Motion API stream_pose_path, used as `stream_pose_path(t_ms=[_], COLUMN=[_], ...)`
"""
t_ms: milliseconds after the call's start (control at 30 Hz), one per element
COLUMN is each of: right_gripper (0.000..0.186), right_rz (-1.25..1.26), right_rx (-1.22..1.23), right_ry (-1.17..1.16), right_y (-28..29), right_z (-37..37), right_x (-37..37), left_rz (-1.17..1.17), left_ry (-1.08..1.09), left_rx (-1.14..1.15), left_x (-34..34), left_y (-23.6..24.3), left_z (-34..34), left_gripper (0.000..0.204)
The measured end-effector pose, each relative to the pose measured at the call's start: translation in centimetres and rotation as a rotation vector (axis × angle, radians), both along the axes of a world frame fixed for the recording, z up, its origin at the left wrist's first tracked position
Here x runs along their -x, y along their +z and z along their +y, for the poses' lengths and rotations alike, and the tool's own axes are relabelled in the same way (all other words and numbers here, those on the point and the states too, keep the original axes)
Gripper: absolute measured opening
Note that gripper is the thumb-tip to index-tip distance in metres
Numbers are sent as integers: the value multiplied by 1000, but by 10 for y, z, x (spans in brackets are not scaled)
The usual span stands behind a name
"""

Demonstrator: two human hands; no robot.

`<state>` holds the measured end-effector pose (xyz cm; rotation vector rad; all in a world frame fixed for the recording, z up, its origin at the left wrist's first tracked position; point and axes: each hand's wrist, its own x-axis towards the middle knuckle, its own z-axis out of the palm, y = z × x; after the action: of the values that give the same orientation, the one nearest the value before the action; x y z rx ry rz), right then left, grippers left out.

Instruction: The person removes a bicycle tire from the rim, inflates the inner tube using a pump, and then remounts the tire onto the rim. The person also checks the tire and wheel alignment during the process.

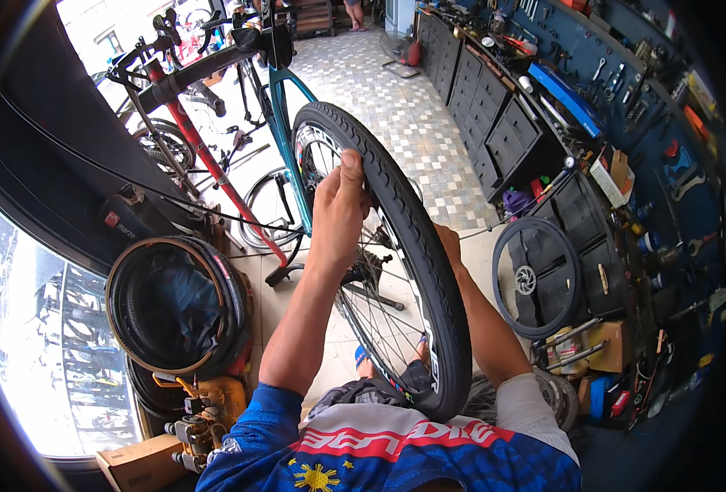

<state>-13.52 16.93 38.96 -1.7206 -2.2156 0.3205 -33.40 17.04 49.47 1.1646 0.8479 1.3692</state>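
Observation:
A bicycle wheel [426, 299] with a black knobby tire [404, 213] and a black rim with white lettering stands upright before me, its near end against my shirt. My left hand [342, 201] is closed on its left side, thumb up along the tire's sidewall and fingers curled in at the rim. On the far right side my right hand [448, 240] bends in against the tire, which hides most of its fingers. Spokes and a cassette [368, 269] show through the wheel's middle.
A teal bicycle frame [283, 123] and a red tube [203, 156] stand beyond the wheel. Stacked tires [117, 303] and a yellow compressor [215, 410] sit at left. Along the right are drawer cabinets [471, 90], a loose rim [502, 299] and a tool wall [625, 90].

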Motion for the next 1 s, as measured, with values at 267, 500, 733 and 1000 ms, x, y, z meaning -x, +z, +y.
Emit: stream_pose_path(t_ms=[267,500,733,1000], right_gripper=[17,21,27,27], right_rz=[240,280,396,348], right_rx=[-152,-194,-77,50], right_ry=[78,173,136,100], right_y=[-67,-66,-96,-52], right_z=[27,4,-17,-26], right_x=[-18,-28,-42,-36], left_rz=[20,36,-18,-30], left_ry=[106,158,176,215], left_rx=[14,7,-16,-38], left_x=[-6,-10,-22,-28], left_y=[3,1,1,-25], left_z=[26,26,20,16], left_gripper=[65,67,68,66])
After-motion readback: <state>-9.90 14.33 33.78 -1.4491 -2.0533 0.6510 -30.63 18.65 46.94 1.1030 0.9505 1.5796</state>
